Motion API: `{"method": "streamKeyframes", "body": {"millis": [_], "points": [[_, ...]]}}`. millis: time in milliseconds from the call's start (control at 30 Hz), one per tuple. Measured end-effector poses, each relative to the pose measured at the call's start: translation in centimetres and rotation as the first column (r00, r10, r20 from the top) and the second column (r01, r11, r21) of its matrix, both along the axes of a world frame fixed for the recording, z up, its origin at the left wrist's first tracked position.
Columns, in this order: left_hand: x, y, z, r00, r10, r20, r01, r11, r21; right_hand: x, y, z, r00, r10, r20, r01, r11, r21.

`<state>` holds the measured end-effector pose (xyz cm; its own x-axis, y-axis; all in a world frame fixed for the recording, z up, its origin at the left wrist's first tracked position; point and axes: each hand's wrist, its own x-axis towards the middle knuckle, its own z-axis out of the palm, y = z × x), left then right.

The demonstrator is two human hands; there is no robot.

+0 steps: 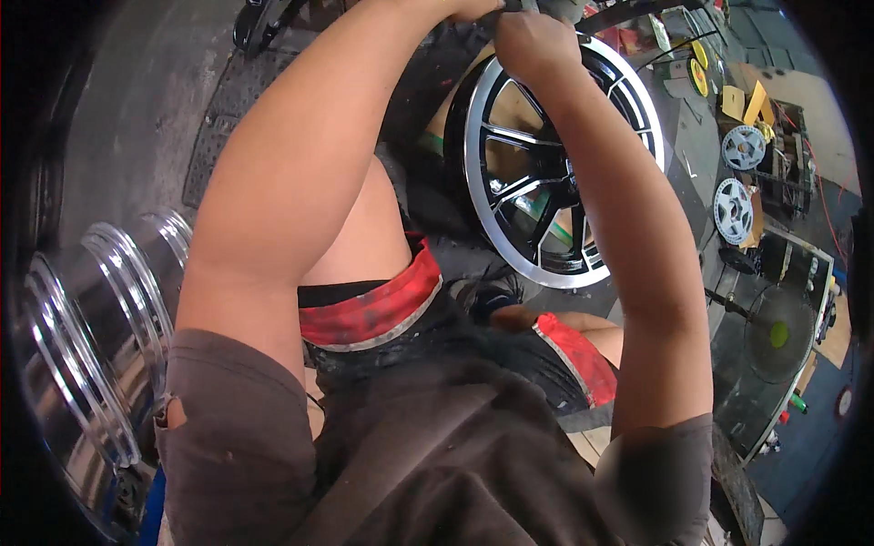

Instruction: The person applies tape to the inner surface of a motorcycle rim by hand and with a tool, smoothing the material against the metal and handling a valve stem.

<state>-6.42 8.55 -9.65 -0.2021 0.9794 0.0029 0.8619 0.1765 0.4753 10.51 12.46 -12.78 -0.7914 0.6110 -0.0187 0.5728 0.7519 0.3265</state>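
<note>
A black and silver spoked wheel [557, 187] stands tilted in front of me, between my forearms and beyond my knees. At the top edge, just above the wheel's upper rim, my right hand [535, 47] is closed in a fist. What it grips is hidden behind the fingers and the picture's edge. Beside it, to the left, my left hand [475, 9] is mostly cut off by the top edge, so its fingers cannot be read. The two hands are close together. My right forearm crosses over part of the wheel.
Several shiny chrome rims [118, 264] stand in a row at the left. On the right are two small pale wheels, one grey [744, 147] and one white [734, 209], and a round fan with a green centre [778, 334]. A dark mat [264, 100] lies at the upper left.
</note>
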Motion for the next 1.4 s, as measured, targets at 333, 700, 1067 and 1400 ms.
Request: {"method": "streamKeyframes", "body": {"millis": [333,700,1067,1400], "points": [[0.1,0.0,-0.2,0.998,-0.057,0.012,0.056,0.997,0.056,0.9,-11.3,3.0,0.943,0.307,0.130,-0.283,0.943,-0.175],[-0.1,0.8,-1.0,0.990,-0.143,0.000,0.143,0.989,0.034,10.8,-20.4,2.5,0.870,0.470,0.148,-0.391,0.842,-0.372],[1.2,-1.7,0.9,0.961,-0.275,0.043,0.272,0.961,0.054,24.3,-21.7,10.2,0.996,-0.077,0.037,0.081,0.705,-0.705],[12.0,-6.6,-0.8,0.810,-0.572,0.132,0.556,0.819,0.140,25.6,-21.3,6.4,0.905,-0.350,-0.242,0.033,0.625,-0.780]]}}
